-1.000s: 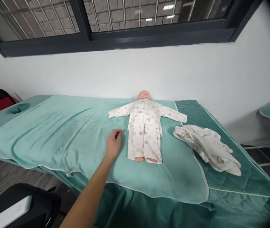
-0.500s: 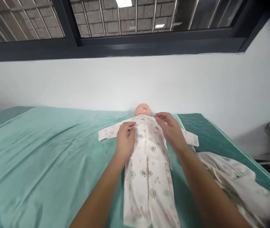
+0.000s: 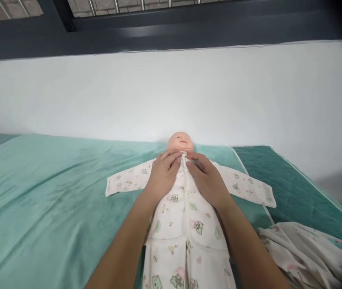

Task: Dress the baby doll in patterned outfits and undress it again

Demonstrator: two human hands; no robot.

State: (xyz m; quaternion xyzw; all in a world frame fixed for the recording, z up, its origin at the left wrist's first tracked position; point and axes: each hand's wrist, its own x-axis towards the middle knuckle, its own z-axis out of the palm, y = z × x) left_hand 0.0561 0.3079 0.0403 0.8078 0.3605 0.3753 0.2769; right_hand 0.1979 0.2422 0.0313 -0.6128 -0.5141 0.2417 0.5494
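A baby doll (image 3: 180, 141) lies on its back with its head toward the wall. It wears a white long-sleeved baby top (image 3: 185, 204) printed with small bears, and matching trousers (image 3: 171, 269). Both sleeves stretch out sideways. At the collar, my left hand (image 3: 165, 170) pinches the left edge of the front opening between thumb and fingers. Across from it, my right hand (image 3: 205, 176) has thumb and forefinger closed on the right edge. The two edges meet along the middle of the chest just below the chin. My fingers partly cover the shoulders.
Under the doll is a light green sheet (image 3: 53, 208), with a darker green mat (image 3: 285, 176) to the right. A crumpled white printed cloth (image 3: 303, 249) lies near my right forearm. Behind rises a white wall (image 3: 171, 92) below a dark window frame (image 3: 171, 32).
Both hands have come down from above the chest onto the top's collar and closed on its front edges. The view has tilted down and moved closer.
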